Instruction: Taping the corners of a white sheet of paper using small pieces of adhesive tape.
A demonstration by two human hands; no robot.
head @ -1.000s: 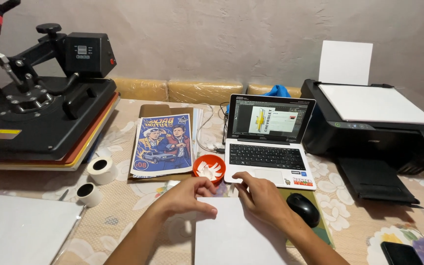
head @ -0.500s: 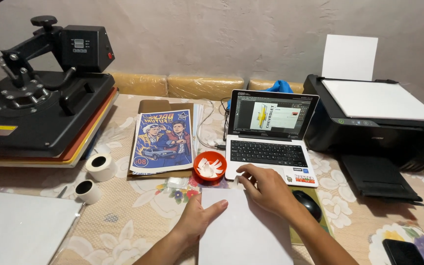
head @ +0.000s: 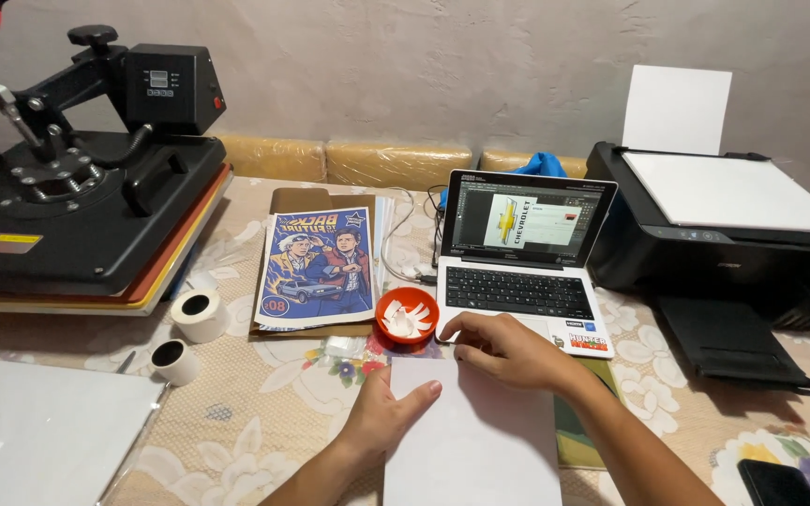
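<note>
the sheet (head: 475,440) lies flat on the counter (head: 264,412) at 6 o'clock of the laptop (head: 522,262), its near end running out of view at the bottom. the left hand (head: 388,412) rests palm-down on the sheet's left edge, fingers together and thumb spread toward the middle, pressing rather than gripping. the right hand (head: 508,349) sits at the sheet's top edge, just below the laptop's front lip, fingers curled loosely down onto the paper; nothing is pinched between them as far as i can tell.

the sheet looks thin, light and limp, likely to bend or crease if lifted by one corner, and smooth enough to slide on the cloth. i'd judge it best taken by two opposite edges, or by a corner peeled up first with a fingertip, since it lies flush.

a red bowl (head: 407,314) of white scraps sits at 11 o'clock of the sheet, just beside the laptop. a poster (head: 316,267) lies at 9 o'clock of the bowl, two tape rolls (head: 199,314) further left, a heat press (head: 77,206) beyond, a printer (head: 724,234) at 3 o'clock.
</note>
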